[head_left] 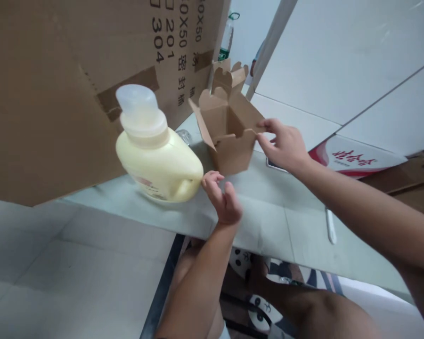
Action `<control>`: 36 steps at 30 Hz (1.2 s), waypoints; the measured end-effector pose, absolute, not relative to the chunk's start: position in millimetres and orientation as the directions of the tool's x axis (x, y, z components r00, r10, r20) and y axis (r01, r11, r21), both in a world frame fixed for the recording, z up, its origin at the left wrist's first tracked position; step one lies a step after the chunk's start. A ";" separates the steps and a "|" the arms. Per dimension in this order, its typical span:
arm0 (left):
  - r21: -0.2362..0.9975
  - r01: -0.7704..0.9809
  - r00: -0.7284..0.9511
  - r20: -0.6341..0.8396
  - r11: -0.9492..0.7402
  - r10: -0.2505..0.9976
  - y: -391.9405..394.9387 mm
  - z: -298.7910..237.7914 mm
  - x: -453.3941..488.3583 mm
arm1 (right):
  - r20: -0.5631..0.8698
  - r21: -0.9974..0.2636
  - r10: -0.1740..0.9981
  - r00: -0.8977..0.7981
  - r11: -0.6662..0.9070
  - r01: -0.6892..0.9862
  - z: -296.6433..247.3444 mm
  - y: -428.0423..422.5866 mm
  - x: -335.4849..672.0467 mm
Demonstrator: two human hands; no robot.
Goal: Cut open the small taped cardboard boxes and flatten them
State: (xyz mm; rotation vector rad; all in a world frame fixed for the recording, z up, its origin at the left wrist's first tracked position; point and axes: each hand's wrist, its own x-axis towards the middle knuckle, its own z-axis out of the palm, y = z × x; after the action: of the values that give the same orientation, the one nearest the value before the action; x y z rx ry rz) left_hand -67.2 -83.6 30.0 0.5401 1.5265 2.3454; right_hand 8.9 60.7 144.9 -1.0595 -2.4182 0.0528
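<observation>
A small brown cardboard box point(235, 153) stands upright on the pale table with its top flaps spread apart. My right hand point(284, 143) pinches the edge of its right side flap between thumb and fingers. My left hand point(223, 200) is in front of the box, fingers loosely curled and apart, with nothing in them. Its fingertips are close to the right end of a pale yellow plastic jug point(159, 162); I cannot tell whether they touch. The jug has a large translucent cap and stands left of the box.
A big printed carton point(74, 94) rises on the left. Behind the box are another open small box point(229, 77) and a water bottle point(228, 35). A white-handled tool point(330, 226) lies on the table point(272, 212) at right, near a red-and-white carton point(353, 155).
</observation>
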 end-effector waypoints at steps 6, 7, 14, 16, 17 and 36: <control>0.838 0.271 -0.613 0.529 -0.473 0.587 -91.5 18.2 -33.0 | 0.569 -0.473 0.780 -0.260 0.569 0.673 150.9 14.0 137.2; 0.847 0.264 -0.631 0.513 -0.461 0.581 -86.9 16.4 -30.5 | 0.584 -0.521 0.784 -0.212 0.562 0.643 145.0 9.3 157.1; 0.879 -0.143 -0.567 0.303 -0.454 0.766 -47.2 28.2 -21.8 | 0.444 -0.852 0.896 -0.017 0.427 0.304 73.9 -25.3 231.4; 0.869 -0.195 -0.432 0.340 -0.455 0.835 -41.0 33.4 -15.4 | 0.375 -0.901 0.926 0.042 0.353 0.251 54.9 -32.2 235.3; 0.876 -0.183 -0.380 0.356 -0.447 0.854 -38.8 34.8 -11.6 | 0.349 -0.918 0.933 0.094 0.319 0.237 46.9 -34.7 237.1; 0.927 0.173 -0.374 0.375 -0.334 0.848 -18.1 28.4 -33.5 | 0.054 -0.998 0.996 0.064 0.052 0.039 -4.1 -41.0 274.7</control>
State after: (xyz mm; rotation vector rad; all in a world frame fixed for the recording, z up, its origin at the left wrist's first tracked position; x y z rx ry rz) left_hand -33.5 -18.1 28.4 1.3421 1.3958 1.7584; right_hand 274.7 -41.0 -4.1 -1.2270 -1.2128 1.1047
